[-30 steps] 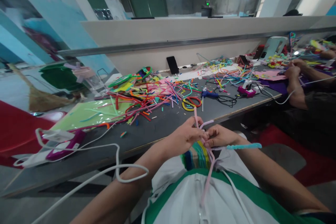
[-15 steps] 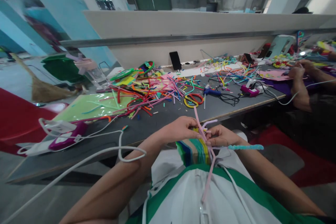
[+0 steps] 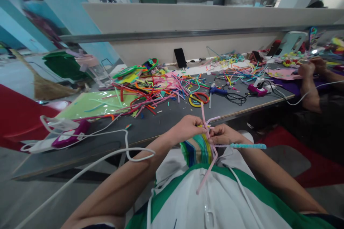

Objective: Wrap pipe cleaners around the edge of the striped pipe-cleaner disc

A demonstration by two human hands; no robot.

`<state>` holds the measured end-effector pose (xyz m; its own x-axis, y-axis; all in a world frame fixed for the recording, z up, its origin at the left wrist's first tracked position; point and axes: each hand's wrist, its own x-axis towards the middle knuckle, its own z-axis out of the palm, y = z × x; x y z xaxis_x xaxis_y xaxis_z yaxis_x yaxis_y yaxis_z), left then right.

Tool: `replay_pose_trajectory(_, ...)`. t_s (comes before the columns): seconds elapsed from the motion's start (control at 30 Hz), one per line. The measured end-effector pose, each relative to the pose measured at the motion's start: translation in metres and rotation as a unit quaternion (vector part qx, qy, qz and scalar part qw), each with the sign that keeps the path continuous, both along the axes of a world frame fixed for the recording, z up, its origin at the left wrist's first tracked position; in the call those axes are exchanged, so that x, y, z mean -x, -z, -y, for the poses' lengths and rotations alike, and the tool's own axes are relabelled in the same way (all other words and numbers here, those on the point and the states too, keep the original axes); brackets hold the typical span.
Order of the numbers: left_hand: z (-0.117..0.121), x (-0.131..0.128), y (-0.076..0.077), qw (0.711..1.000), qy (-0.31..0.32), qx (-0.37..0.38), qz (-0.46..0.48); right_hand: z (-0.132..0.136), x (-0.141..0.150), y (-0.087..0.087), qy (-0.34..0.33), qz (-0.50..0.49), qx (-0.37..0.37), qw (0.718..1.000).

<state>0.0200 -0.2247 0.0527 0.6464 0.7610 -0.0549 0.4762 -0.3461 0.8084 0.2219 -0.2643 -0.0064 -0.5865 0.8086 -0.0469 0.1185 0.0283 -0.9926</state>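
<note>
My left hand and my right hand meet over my lap, just in front of the grey table's edge. Both pinch a bunch of pink pipe cleaners. One pink end sticks up between my hands and a longer end hangs down over my white and green shirt. A teal pipe cleaner juts out to the right from my right hand. Under my hands lies a stack of coloured pipe cleaners in blue, teal, green and yellow.
The grey table holds a heap of cut pipe cleaners, a green sheet, a blue glue gun, a pink glue gun, a phone and white cables. Another person's hands work at the right.
The pink pipe cleaner's hanging end has swung left and bent. My hands stay together at the same spot, and the view has tipped slightly down.
</note>
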Motion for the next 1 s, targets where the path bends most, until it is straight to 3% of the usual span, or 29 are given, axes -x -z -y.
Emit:
replay_pose_trajectory(0.27, -0.008, 0.001, 0.012, 0.985, 0.060, 0.135, 0.089, -0.003, -0.003, 0.012, -0.005, 0.003, 0.028, 1.000)
replay_pose_trajectory(0.47, -0.012, 0.000, 0.013, 0.990, 0.029, 0.095, 0.101, -0.003, -0.002, 0.014, 0.006, 0.001, 0.019, 1.000)
replay_pose_trajectory(1.0, -0.014, 0.000, 0.011, 0.984, 0.031, 0.126, 0.122, -0.005, 0.003, 0.012, -0.002, -0.002, -0.007, 1.000)
